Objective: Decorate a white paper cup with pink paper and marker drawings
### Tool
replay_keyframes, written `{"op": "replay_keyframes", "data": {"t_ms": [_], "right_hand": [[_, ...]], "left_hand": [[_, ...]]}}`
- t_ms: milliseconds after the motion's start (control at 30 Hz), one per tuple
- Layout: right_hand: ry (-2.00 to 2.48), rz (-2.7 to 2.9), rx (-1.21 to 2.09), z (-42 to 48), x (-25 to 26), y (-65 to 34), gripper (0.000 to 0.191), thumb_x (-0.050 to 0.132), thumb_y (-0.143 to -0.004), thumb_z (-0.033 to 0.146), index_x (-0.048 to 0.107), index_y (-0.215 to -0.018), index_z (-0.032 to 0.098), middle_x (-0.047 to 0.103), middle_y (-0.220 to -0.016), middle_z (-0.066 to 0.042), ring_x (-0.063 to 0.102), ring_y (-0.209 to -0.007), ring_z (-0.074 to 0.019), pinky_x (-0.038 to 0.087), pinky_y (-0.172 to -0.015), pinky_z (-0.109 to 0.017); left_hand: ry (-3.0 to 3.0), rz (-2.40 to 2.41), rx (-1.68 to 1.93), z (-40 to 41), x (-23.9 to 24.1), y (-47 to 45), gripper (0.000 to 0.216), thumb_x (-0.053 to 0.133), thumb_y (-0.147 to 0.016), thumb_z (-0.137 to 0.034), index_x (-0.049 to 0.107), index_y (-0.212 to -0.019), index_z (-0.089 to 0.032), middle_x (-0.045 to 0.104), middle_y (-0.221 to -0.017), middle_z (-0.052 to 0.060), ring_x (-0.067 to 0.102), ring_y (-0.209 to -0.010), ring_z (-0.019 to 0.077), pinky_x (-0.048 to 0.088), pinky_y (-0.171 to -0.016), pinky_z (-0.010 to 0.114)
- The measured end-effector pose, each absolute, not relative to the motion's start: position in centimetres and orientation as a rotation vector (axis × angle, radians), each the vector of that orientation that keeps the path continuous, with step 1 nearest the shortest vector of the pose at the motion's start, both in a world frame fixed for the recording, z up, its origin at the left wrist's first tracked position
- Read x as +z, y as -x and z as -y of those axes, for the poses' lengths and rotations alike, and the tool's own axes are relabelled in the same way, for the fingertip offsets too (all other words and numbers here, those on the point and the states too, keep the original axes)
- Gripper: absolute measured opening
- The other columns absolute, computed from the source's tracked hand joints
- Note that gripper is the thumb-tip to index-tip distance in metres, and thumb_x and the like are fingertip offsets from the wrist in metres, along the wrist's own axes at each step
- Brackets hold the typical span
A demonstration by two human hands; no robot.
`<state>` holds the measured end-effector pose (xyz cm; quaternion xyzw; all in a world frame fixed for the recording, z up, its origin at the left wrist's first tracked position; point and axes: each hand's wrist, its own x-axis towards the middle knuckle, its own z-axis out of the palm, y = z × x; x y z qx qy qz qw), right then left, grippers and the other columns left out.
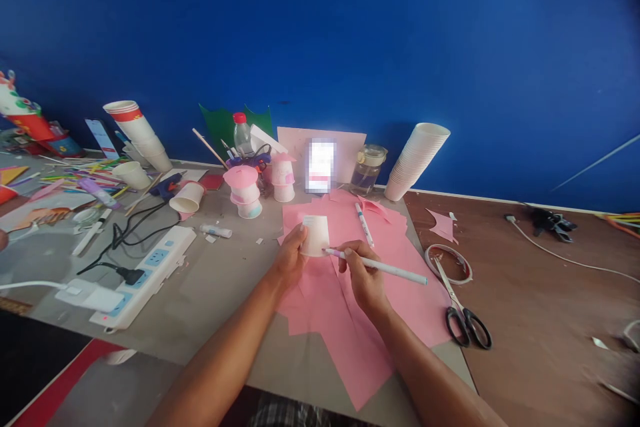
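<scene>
My left hand (pixel 291 255) is closed on a white paper cup (pixel 316 236), its thumb along the cup's left side. A marker pen (pixel 395 269) with a pale barrel rests in the fingers of my right hand (pixel 367 277). Its tip is at the lower right edge of the cup; whether it touches cannot be told. Beneath both hands lie several overlapping pink paper sheets (pixel 360 373). A second marker (pixel 365 224) lies on them, just beyond my right hand. Two cup models with pink tops, one nearer (pixel 243 192) and one farther (pixel 283 177), stand behind to the left.
Scissors (pixel 463 313) and a tape roll (pixel 467 265) lie to the right. A tall cup stack (pixel 417 161), a glass jar (pixel 369 169) and a lit phone (pixel 321 165) stand along the blue wall. A power strip (pixel 150 277) with cables, glue gun (pixel 167 187) and sticks occupy the left.
</scene>
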<state>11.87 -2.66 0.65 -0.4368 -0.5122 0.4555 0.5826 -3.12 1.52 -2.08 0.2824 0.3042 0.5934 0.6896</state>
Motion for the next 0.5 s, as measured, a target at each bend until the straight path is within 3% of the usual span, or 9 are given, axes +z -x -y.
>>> {"op": "replay_keyframes", "data": {"t_ms": [500], "right_hand": [[0.951, 1.055, 1.159, 2.2, -0.7, -12.1, 0.017, 0.054, -0.081, 0.031, 0.061, -0.071, 0.02, 0.052, -0.052, 0.003, 0.048, -0.051, -0.0126, 0.036, -0.051, -0.026]], "left_hand": [[-0.587, -0.655, 1.344, -1.5, -1.7, 3.0, 0.027, 0.076, -0.074, -0.04, 0.067, -0.08, -0.015, 0.064, -0.072, 0.0, 0.056, -0.066, 0.0122, 0.043, -0.064, 0.025]]}}
